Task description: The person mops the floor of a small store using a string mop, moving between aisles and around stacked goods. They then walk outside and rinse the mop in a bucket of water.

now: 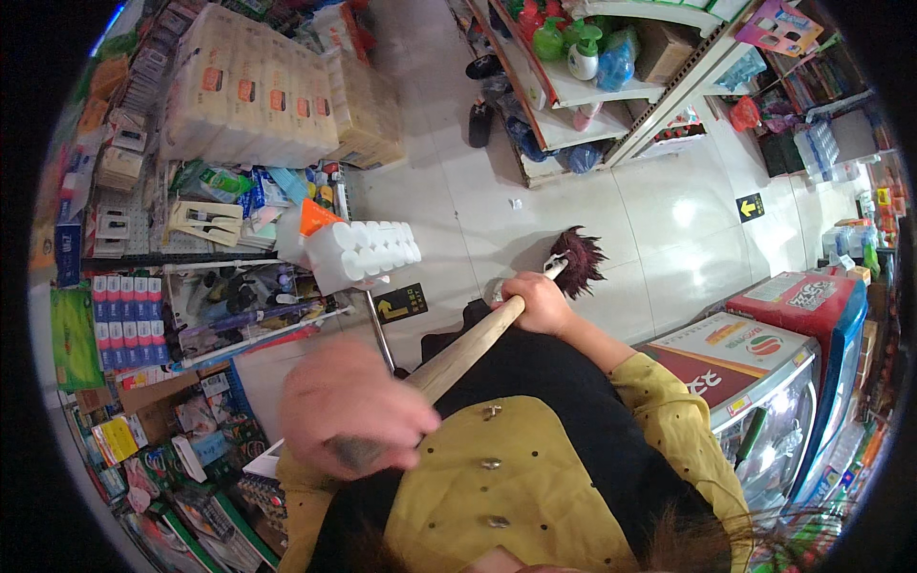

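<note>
A broom with a pale wooden handle [466, 351] slants across my front, from lower left to upper right. My left hand [351, 408] is closed around its near upper end and looks blurred. Further down the handle, my right hand [537, 302] grips it with the thumb along the top. Beyond the right hand, the dark maroon bristles [582, 261] rest at the tiled floor [487, 215], joined to the handle by a whitish socket. A small white scrap [516, 203] lies on the tiles ahead of the bristles.
Stacked goods and paper-roll packs [362, 251] fill the left shelving. Ahead stands a shelf unit [594, 89] with pump bottles and dark slippers [480, 125] beside it. Drink coolers [759, 344] flank my right. Floor arrow stickers [750, 208] mark the aisle.
</note>
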Tool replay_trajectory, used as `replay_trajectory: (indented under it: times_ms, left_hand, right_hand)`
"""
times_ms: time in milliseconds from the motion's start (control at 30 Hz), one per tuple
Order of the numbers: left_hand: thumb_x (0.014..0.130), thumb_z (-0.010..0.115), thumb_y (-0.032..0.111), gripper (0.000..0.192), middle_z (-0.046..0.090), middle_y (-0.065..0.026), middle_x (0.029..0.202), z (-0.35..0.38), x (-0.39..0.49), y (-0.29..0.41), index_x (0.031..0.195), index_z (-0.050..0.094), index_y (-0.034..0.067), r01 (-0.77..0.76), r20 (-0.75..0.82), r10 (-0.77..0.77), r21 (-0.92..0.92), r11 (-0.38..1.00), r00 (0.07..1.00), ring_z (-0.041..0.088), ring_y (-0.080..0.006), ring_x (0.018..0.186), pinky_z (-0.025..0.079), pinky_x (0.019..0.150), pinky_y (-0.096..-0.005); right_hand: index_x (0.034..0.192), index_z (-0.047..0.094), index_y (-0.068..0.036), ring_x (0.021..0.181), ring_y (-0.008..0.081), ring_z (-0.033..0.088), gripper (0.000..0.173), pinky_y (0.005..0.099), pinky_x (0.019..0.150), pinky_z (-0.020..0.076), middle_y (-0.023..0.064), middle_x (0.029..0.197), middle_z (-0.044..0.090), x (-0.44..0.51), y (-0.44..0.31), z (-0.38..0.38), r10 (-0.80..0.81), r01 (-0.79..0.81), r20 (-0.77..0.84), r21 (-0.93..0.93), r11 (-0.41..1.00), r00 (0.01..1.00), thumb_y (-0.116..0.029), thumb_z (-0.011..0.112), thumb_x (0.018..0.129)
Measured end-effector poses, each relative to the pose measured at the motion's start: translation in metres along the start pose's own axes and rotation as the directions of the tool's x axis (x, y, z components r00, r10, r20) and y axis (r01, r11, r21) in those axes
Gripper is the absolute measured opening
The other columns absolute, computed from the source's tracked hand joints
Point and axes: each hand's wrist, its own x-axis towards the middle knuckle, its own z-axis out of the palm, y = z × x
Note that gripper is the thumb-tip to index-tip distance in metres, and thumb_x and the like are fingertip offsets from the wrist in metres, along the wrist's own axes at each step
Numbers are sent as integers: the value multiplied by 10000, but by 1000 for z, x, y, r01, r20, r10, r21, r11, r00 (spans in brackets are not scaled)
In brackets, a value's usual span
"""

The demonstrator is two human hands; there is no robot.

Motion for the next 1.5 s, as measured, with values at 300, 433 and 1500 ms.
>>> replay_trajectory:
  times_ms: [300,433,1500]
  left_hand:
    - [764,867,242,328,733,3,956,-58,-58,49,980,626,191,-342,-159,336,-9,940,928,509,-105,624,373,563,-277]
    - [762,867,243,345,683,39,850,-56,-86,49,951,582,204,-381,-388,409,150,912,826,477,-88,632,349,575,-266]
    - [709,848,30,275,744,-159,954,84,53,-150,882,634,33,156,22,-159,85,984,987,732,-249,861,570,782,-326]
  right_hand:
    - [789,601,-104,753,386,628,162,513,663,483,140,707,602,50,-78,-19,-245,235,130,93,968,961,-172,693,674]
    - [766,602,-110,751,400,634,140,527,664,494,146,695,617,77,-87,-10,-288,274,192,94,957,938,-176,682,672]
    - [929,709,-178,926,322,678,203,431,878,494,95,905,719,-63,148,-5,591,-583,14,-143,800,807,-235,661,741]
